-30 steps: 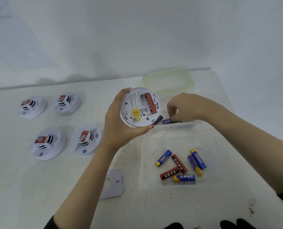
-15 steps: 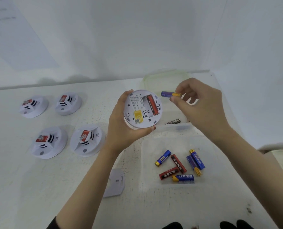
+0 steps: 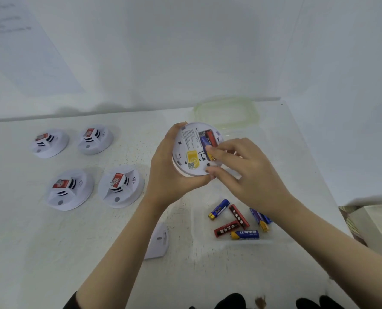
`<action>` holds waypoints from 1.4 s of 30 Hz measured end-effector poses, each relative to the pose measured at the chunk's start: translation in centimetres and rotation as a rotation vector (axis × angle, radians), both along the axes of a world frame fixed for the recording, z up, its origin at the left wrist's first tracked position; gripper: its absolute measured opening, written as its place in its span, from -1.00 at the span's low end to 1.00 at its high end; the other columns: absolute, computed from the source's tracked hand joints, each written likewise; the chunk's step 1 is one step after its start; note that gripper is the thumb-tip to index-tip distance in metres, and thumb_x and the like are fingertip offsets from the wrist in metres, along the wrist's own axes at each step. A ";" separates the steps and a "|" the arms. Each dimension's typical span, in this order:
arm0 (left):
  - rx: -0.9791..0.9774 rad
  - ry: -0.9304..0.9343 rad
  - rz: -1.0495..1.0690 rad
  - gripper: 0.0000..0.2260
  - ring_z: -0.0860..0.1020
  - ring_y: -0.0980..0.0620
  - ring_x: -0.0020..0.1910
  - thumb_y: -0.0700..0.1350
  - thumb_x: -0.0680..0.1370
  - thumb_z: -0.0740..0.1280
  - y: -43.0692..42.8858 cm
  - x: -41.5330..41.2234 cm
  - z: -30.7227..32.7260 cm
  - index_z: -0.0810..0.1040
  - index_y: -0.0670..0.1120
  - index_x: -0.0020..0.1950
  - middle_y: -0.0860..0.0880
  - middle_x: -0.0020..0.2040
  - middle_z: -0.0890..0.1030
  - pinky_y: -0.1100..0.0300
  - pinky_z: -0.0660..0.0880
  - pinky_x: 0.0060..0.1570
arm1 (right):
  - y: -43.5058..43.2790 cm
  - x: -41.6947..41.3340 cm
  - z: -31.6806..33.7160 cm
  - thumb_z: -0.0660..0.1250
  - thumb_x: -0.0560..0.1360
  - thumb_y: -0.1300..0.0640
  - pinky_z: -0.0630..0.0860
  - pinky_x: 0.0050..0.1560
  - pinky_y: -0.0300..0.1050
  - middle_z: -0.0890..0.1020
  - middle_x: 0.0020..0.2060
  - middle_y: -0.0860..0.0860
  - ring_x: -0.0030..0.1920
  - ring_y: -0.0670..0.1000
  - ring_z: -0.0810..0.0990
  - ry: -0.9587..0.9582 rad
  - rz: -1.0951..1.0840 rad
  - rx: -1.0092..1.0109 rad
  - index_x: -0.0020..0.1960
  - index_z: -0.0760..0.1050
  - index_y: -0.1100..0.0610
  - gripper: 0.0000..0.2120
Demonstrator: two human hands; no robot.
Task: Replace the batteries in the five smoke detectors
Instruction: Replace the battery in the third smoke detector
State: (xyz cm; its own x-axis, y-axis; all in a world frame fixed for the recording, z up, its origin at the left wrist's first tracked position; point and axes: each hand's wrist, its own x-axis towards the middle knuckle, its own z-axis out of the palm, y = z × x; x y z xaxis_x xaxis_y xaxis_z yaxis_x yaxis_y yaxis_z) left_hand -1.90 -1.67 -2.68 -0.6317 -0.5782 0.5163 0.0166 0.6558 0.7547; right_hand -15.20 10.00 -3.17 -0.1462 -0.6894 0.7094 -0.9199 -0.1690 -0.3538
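Head view: blue battery (image 3: 204, 140) in detector (image 3: 189, 144), half-hidden under right hand (image 3: 252, 175)

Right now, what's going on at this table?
A person's left hand holds a smoke detector back-up, while the right hand pinches a blue battery at its open bay beside a red battery. Four other detectors sit on the table to the left; spare batteries lie in a clear tray.

- White round smoke detector (image 3: 191, 152), held off the table (image 3: 29, 241), back up, bay open: red battery (image 3: 211, 136) seated, blue battery (image 3: 204, 142) just beside it.
- Four other detectors (image 3: 50, 142) (image 3: 95, 139) (image 3: 70, 189) (image 3: 121, 186), face up, left.
- Loose batteries (image 3: 239, 216), blue and red, near right.
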 end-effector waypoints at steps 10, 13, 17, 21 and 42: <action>-0.016 0.032 0.000 -0.25 0.52 0.17 0.19 0.07 0.23 0.56 1.0 0.7 0.2 0.31 0.01 0.33 0.28 0.20 0.47 0.26 0.53 0.08 | 1.0 0.7 2.3 0.41 0.39 -0.02 0.35 0.29 -0.30 0.42 0.30 -0.11 0.29 -0.20 0.38 -0.730 0.092 0.257 0.29 0.38 -0.22 -0.50; -0.028 0.047 -0.002 -0.25 0.51 0.20 0.21 0.07 0.23 0.55 1.4 0.8 0.6 0.30 0.00 0.33 0.33 0.21 0.45 0.30 0.51 0.09 | 1.2 0.8 2.9 0.42 0.45 0.19 0.54 0.08 -0.20 0.60 0.15 0.05 0.14 -0.06 0.59 -1.192 0.307 0.308 0.46 0.16 -0.11 -0.29; -0.032 0.068 -0.013 -0.25 0.50 0.21 0.21 0.03 0.24 0.57 1.8 1.0 0.8 0.30 0.00 0.33 0.34 0.21 0.45 0.35 0.49 0.08 | 1.4 1.7 3.1 0.34 0.47 0.31 0.55 -0.02 -0.25 0.63 0.11 0.09 0.10 0.00 0.62 -1.250 0.283 0.271 0.45 0.27 0.10 -0.42; -0.049 0.049 -0.007 -0.25 0.50 0.16 0.22 0.04 0.24 0.57 2.2 1.3 0.8 0.31 -0.01 0.34 0.26 0.23 0.45 0.31 0.51 0.09 | 1.7 2.4 3.0 0.32 0.47 0.36 0.56 -0.09 -0.25 0.67 0.01 0.10 0.02 -0.01 0.65 -1.263 0.246 0.185 0.42 0.28 0.01 -0.41; -0.052 -0.129 0.054 -0.09 0.41 0.20 0.29 0.18 0.18 0.54 1.8 8.6 0.5 0.27 -0.05 0.43 0.12 0.30 0.43 0.33 0.40 0.24 | 1.9 9.0 3.3 0.38 0.44 0.39 0.58 -0.08 -0.21 0.61 0.13 0.02 0.07 -0.06 0.62 -1.186 0.236 0.208 0.36 0.40 -0.02 -0.43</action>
State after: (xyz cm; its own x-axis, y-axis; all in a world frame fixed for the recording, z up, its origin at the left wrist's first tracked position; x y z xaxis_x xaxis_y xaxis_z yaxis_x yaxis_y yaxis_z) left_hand 6.75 0.10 -2.17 -0.6636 -0.5877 0.4629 -0.1147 0.6913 0.7134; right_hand -6.24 11.91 0.09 -0.4831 -0.8704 0.0952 0.0359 -0.1284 -0.9911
